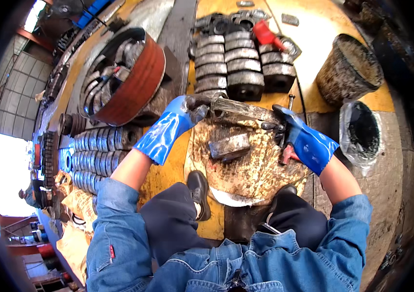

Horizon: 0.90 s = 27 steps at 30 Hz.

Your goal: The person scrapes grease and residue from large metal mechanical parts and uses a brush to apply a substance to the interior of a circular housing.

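Observation:
A blue rubber glove with blackened fingers covers my left hand (186, 113), which is closed on the left end of a greasy metal piece (244, 109). The piece lies level across the gap between my hands. At its right end is my right hand (298, 130), also gloved in blue and closed, its dark fingers against the metal. A red part (289, 154) shows below those fingers and a thin metal stem rises above them; I cannot tell whether they belong to one tool. Beneath, a dark metal block (229, 146) lies on a stained, light-coloured sheet (211, 180).
Beyond my hands stand rows of rounded metal parts (243, 63), with a red tool (267, 35) on top. A red-sided drum (136, 82) of parts is at the left, near more stacked parts (100, 163). A dirty bucket (345, 73) and plastic-lined container (361, 134) stand right.

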Each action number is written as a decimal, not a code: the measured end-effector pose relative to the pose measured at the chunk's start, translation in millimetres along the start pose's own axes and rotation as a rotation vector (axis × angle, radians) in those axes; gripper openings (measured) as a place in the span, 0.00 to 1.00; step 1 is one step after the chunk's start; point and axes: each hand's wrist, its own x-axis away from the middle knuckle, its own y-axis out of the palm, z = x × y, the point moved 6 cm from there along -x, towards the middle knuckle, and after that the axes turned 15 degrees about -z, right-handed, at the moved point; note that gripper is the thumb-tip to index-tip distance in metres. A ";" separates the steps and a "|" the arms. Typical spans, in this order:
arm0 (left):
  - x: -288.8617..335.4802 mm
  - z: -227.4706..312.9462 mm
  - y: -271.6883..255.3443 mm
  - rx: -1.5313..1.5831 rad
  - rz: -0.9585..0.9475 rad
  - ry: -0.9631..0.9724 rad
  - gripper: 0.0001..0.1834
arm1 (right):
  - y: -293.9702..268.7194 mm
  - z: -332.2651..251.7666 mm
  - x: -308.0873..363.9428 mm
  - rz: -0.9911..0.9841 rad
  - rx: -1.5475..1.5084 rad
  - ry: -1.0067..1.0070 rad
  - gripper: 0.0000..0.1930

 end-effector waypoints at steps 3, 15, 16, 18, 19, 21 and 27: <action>21.2 -7.3 -23.9 0.528 0.215 0.182 0.15 | 87.9 9.4 42.7 0.009 0.124 -0.150 0.17; 100.3 116.6 13.5 0.546 0.420 0.499 0.14 | 190.7 68.0 145.2 -0.094 -0.035 -0.499 0.12; 110.6 130.4 16.0 0.385 0.461 0.498 0.14 | 190.8 72.1 143.8 -0.146 -0.030 -0.459 0.12; 106.5 123.6 13.0 0.324 0.421 0.479 0.13 | 190.9 78.2 138.3 -0.118 0.030 -0.484 0.14; 102.8 113.2 11.9 0.296 0.400 0.468 0.12 | 187.6 82.2 132.6 -0.091 0.022 -0.452 0.17; 100.0 90.2 12.6 0.286 0.382 0.360 0.11 | 178.6 89.2 122.0 -0.019 0.065 -0.420 0.18; 108.8 60.3 17.5 0.432 0.493 0.098 0.07 | 161.0 95.5 114.7 0.228 0.017 -0.430 0.21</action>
